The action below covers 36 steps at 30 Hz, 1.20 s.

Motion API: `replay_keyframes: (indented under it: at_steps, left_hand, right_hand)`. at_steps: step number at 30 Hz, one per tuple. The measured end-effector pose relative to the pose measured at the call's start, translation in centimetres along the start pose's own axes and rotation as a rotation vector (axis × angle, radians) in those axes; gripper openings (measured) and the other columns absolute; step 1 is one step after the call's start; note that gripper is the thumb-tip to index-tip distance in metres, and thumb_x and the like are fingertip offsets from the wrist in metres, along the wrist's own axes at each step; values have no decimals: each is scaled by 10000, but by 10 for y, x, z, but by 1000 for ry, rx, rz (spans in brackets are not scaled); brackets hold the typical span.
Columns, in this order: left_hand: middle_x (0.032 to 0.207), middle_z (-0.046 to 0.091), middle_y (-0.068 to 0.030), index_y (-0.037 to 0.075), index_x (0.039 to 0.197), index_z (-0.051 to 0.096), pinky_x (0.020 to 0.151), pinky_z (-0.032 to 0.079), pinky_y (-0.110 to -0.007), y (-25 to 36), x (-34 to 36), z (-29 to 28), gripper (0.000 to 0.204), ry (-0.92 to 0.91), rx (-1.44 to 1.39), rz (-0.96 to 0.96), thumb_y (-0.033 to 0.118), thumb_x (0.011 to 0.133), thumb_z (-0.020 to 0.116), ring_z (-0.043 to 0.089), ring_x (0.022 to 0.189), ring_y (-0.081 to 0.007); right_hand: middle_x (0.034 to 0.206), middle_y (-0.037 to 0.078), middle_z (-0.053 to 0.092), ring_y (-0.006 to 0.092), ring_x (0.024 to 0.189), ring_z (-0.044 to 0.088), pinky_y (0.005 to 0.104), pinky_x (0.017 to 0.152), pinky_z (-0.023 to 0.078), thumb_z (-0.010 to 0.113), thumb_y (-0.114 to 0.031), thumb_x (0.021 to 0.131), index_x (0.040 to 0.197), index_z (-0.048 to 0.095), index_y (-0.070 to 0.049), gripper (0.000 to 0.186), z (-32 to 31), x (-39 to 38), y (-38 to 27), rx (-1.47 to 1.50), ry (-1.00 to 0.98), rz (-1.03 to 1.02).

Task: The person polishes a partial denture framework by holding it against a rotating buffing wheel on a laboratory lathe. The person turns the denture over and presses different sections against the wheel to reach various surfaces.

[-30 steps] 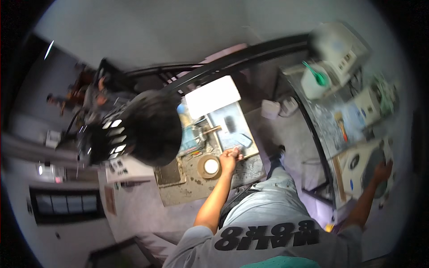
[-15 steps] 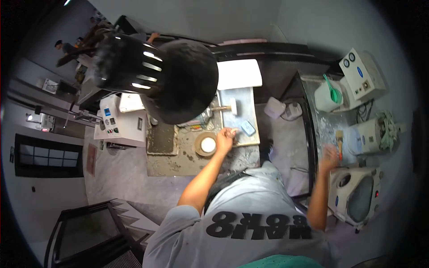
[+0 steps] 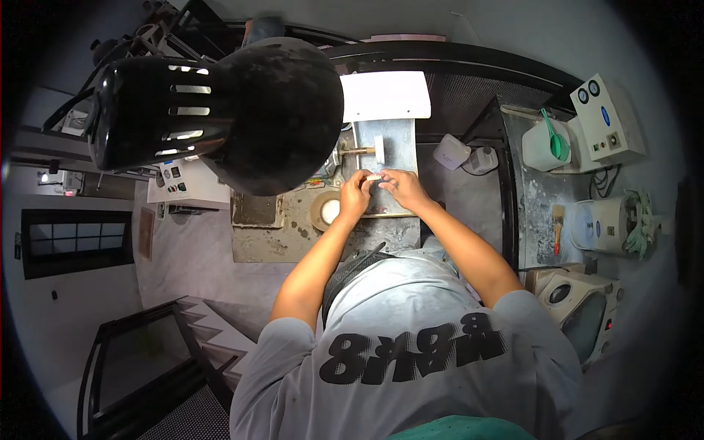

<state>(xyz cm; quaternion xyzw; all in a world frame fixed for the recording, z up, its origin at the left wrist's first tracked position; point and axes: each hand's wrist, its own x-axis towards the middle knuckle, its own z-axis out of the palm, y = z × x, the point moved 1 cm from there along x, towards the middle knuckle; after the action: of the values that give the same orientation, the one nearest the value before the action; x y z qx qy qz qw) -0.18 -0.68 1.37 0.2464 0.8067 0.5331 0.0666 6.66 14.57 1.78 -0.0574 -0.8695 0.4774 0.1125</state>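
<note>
Both my hands meet over the pale tray (image 3: 392,207) on the bench. Between my left hand (image 3: 355,196) and my right hand (image 3: 407,192), the fingertips of each closed on it, is a small whitish piece (image 3: 375,177) too small to name. Just beyond the fingers, a white polishing wheel (image 3: 379,149) sits on the end of a metal spindle (image 3: 358,151). Left of my left wrist stands a round brownish bowl (image 3: 318,213) with something white inside. The blue block seen on the tray earlier is out of sight, where my right hand now is.
A large black lamp (image 3: 286,117) hangs over the bench's left side, hiding part of it. A white sheet (image 3: 387,95) covers the tray's far end. On the right-hand counter are a brush (image 3: 558,224), a white tub with a green scoop (image 3: 555,143) and a blasting cabinet (image 3: 587,315).
My right hand has come from the right-hand counter to the tray and joined my left hand at the small piece. My left hand has lifted slightly away from me. The view has shifted.
</note>
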Motion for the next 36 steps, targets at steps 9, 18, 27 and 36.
replay_keyframes:
  at_steps: [9,18,27,36]
  left_hand:
    - [975,638,-158,-82,1012,545,780,549,-305,-34,27,30,171,-61,-680,-482,11,914,439,652,871,-214]
    - [1003,603,-256,-110,1010,493,847,551,-377,-39,50,51,203,-115,-893,-900,62,965,395,633,907,-312]
    - [895,627,-225,-72,979,464,662,592,-367,-90,51,67,105,11,-934,-949,-50,898,403,646,688,-287]
    - [844,632,-176,-62,920,548,557,587,-317,-119,62,86,132,15,-847,-1048,-4,912,429,631,612,-229]
  right_hand:
    - [746,113,685,129,655,657,269,609,524,573,-55,852,965,670,12,164,8,28,21,77,-44,301]
    - [736,176,671,231,612,669,339,619,529,589,-94,836,882,693,-5,145,12,31,41,10,25,363]
    - [650,128,667,172,565,659,314,606,530,560,-111,843,835,699,8,183,12,37,38,-140,8,307]
    - [782,191,667,316,749,668,387,729,526,597,-152,758,840,717,-41,183,20,39,39,-43,7,534]
